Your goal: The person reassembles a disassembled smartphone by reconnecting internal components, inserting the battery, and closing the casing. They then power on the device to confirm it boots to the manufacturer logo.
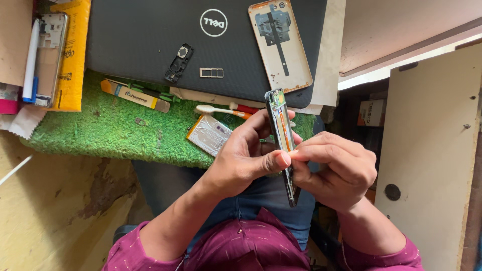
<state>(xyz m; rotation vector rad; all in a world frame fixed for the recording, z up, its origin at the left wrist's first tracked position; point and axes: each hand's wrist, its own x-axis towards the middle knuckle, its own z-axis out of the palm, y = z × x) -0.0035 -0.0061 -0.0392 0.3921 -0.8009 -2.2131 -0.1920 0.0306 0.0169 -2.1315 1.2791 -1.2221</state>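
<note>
— Two big things first?

— Closed black laptop (150, 45) across the top of the bench, and a green turf mat (100, 125) under its near edge. Bare bench (45, 211) shows yellowish and chipped below the mat.

— On the laptop lid?

— Pale phone back cover (279, 45), inside face up, toward the right. Small black camera bracket (179, 62) mid-lid, silver SIM tray (211, 73) just beside it.

— And the mat?

— Flat battery (210, 134) near my hands, a yellow-and-white tube (134, 95) to its left, a white-handled tool (221, 110) with an orange tip just above the battery. Another phone frame (50, 57) lies at the far left on a yellow packet (73, 55).

— Your hands?

— Left hand (241, 155) and right hand (334, 168) both grip an opened phone (282, 140), held edge-on over my lap, clear of the bench, top end pointing toward the laptop. Left fingers (256, 123) wrap behind it, thumb pressed on the near edge. Right fingers (321, 150) are curled tight, pinching the same edge, tips touching the left thumb.
</note>
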